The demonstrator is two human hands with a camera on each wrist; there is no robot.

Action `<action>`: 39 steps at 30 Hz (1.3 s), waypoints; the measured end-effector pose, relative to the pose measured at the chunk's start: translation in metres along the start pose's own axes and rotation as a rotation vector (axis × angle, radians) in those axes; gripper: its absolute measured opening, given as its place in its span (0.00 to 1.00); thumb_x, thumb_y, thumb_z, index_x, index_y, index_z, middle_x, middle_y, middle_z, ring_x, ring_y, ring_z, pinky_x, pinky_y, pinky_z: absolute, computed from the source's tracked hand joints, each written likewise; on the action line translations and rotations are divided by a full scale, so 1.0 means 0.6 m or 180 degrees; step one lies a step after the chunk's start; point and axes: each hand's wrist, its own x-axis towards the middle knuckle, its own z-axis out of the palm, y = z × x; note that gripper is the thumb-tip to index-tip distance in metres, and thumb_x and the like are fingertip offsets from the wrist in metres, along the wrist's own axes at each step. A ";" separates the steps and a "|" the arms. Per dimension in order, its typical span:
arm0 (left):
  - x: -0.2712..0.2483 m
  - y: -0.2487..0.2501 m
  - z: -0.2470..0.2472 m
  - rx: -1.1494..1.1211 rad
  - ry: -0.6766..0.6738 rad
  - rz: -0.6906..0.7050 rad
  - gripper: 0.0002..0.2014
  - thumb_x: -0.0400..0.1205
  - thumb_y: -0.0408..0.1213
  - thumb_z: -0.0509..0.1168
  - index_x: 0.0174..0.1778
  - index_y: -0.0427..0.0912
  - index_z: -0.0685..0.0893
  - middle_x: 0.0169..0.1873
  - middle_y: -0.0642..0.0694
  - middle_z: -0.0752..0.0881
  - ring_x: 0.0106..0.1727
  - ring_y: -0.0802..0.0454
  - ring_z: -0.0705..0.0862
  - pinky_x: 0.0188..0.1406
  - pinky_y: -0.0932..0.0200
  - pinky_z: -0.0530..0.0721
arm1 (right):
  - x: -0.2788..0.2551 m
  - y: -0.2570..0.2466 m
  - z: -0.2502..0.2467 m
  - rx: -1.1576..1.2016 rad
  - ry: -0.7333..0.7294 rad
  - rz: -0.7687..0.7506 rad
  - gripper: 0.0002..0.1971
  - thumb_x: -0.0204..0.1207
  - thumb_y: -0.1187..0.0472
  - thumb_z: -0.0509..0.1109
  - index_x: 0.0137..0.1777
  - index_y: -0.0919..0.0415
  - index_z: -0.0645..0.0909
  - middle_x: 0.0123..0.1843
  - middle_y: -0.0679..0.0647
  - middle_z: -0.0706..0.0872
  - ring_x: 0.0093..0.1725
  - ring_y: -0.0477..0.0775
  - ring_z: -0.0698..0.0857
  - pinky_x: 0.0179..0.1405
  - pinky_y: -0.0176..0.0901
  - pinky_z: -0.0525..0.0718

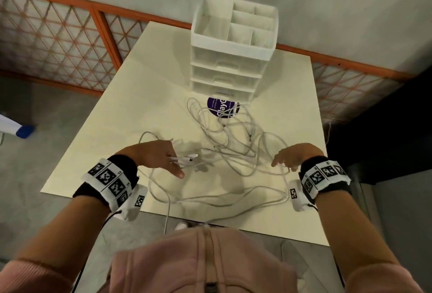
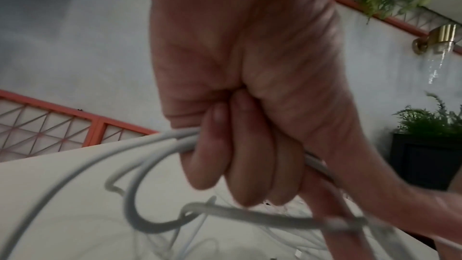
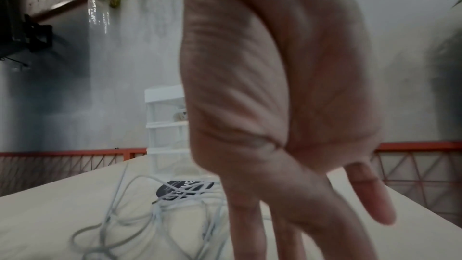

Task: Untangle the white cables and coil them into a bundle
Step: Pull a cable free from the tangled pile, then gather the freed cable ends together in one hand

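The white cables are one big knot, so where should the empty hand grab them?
Probably the open outer loop of the white cables, just ahead of the right hand. Come from above with straight fingers and hook it: it lies apart from the dense middle. The left hand already grips the plug ends.

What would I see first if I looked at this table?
A messy tangle of white cables sprawled across the middle of the cream table. The left hand grips a few cable ends, while the right hand reaches in with straight fingers. Behind stands a white drawer organizer.
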 end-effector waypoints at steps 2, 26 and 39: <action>0.002 0.003 0.003 -0.0012 -0.0150 -0.0047 0.28 0.71 0.52 0.75 0.14 0.47 0.67 0.13 0.55 0.59 0.19 0.57 0.57 0.19 0.67 0.56 | 0.001 -0.009 -0.001 -0.0129 0.0037 0.0039 0.18 0.79 0.54 0.61 0.67 0.52 0.81 0.72 0.55 0.79 0.64 0.60 0.83 0.66 0.52 0.79; 0.002 0.007 0.001 -0.1161 0.1358 0.0333 0.17 0.84 0.47 0.60 0.44 0.39 0.87 0.24 0.51 0.73 0.23 0.61 0.70 0.26 0.70 0.70 | -0.048 -0.221 -0.035 0.2193 0.0723 -0.2402 0.04 0.82 0.69 0.62 0.54 0.64 0.73 0.40 0.53 0.76 0.35 0.50 0.85 0.32 0.37 0.85; 0.012 0.009 -0.020 -0.2582 0.3070 0.0345 0.19 0.88 0.48 0.51 0.33 0.46 0.75 0.24 0.47 0.66 0.17 0.62 0.64 0.18 0.65 0.64 | -0.067 -0.214 -0.017 0.1741 0.0970 -0.2427 0.20 0.80 0.44 0.62 0.35 0.59 0.79 0.18 0.45 0.76 0.17 0.41 0.73 0.27 0.35 0.76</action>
